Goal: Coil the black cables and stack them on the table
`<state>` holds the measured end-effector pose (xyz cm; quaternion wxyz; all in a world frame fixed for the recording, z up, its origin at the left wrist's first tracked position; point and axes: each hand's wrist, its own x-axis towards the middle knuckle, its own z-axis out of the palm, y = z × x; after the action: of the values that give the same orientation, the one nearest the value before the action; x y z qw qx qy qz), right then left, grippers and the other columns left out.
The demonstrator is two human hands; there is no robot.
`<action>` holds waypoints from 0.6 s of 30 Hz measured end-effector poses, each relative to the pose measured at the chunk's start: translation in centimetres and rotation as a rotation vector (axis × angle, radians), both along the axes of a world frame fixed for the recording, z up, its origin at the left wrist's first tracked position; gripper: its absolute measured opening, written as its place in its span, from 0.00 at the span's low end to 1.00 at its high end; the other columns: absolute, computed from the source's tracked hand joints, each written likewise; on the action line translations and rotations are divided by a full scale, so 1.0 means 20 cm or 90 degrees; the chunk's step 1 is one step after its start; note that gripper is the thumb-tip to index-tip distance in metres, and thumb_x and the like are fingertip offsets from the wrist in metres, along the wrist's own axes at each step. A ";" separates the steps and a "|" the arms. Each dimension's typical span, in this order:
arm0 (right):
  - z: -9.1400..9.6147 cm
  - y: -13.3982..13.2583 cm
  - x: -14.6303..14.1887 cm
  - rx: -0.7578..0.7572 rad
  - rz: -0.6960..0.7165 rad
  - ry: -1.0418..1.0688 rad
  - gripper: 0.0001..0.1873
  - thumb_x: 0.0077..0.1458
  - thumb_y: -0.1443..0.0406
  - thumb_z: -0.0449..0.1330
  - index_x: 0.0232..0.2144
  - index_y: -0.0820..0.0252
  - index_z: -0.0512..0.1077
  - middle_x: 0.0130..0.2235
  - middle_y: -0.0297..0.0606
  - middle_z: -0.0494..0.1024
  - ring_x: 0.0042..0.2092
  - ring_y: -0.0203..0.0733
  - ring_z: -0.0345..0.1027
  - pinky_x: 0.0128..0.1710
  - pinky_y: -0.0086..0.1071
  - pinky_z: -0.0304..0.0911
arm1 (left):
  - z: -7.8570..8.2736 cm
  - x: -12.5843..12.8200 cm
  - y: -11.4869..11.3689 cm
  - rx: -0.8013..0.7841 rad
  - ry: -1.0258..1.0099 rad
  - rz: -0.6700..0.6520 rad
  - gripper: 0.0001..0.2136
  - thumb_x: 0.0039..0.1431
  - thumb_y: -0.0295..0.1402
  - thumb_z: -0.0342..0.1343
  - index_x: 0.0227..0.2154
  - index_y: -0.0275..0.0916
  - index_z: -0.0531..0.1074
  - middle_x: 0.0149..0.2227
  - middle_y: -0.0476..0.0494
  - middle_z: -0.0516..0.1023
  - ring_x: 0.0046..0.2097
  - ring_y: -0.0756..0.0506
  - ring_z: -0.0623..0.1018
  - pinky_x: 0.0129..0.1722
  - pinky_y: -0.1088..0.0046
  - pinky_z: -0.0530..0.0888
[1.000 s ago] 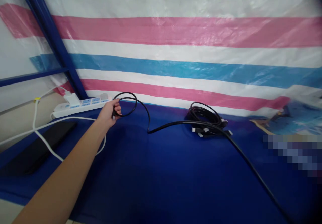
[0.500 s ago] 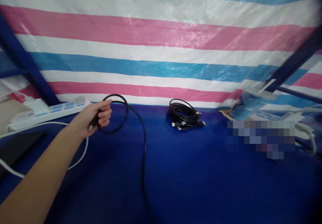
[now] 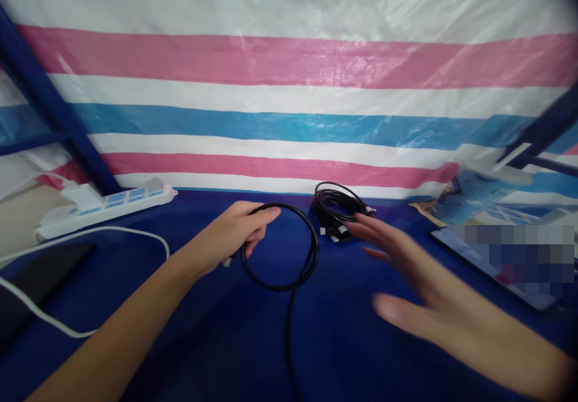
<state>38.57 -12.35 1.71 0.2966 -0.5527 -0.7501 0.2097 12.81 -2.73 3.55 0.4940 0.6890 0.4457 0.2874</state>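
Note:
My left hand (image 3: pixel 235 233) is closed on a black cable (image 3: pixel 289 281), gripping it near its plug end. The cable curls into one loop just right of the hand, then trails toward the bottom edge of the view. My right hand (image 3: pixel 406 269) is open with fingers stretched out and holds nothing. It hovers to the right of the loop, its fingertips close to a coiled bundle of black cables (image 3: pixel 336 209) that lies on the blue cloth by the wall.
A white power strip (image 3: pixel 106 203) with a white cord (image 3: pixel 90 233) lies at the left, beside a dark flat object (image 3: pixel 40 275). A phone-like slab (image 3: pixel 492 269) and a blue printed pack (image 3: pixel 474 191) sit at the right. Striped tarp covers the back wall.
My left hand has carried the cable end away from the power strip to the middle of the cloth. My right hand has come into view from the right, open.

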 end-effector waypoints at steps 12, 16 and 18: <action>0.23 0.62 -0.43 -0.122 0.186 0.385 0.14 0.57 0.54 0.57 0.31 0.58 0.69 0.20 0.28 0.68 0.27 0.35 0.70 0.32 0.29 0.66 | 0.14 -0.10 0.17 0.084 -0.181 0.084 0.22 0.59 0.45 0.48 0.15 0.38 0.56 0.15 0.53 0.59 0.22 0.53 0.67 0.26 0.76 0.63; 0.47 0.62 -0.35 -0.025 0.276 0.138 0.12 0.59 0.57 0.53 0.35 0.57 0.71 0.13 0.23 0.60 0.14 0.30 0.53 0.18 0.27 0.56 | 0.27 -0.06 0.23 0.032 -0.177 -0.108 0.15 0.55 0.38 0.55 0.19 0.37 0.61 0.17 0.54 0.61 0.28 0.52 0.75 0.32 0.76 0.67; 0.56 0.62 -0.33 0.080 0.264 -0.005 0.11 0.58 0.61 0.52 0.34 0.57 0.74 0.16 0.25 0.66 0.15 0.29 0.53 0.21 0.27 0.57 | 0.34 -0.01 0.24 0.029 -0.183 -0.162 0.10 0.53 0.34 0.57 0.21 0.37 0.63 0.19 0.55 0.63 0.28 0.52 0.75 0.35 0.74 0.69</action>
<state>31.89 -0.01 12.85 0.2780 -0.3680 -0.8604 0.2169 12.61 2.12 10.44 0.5695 0.7025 0.2730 0.3281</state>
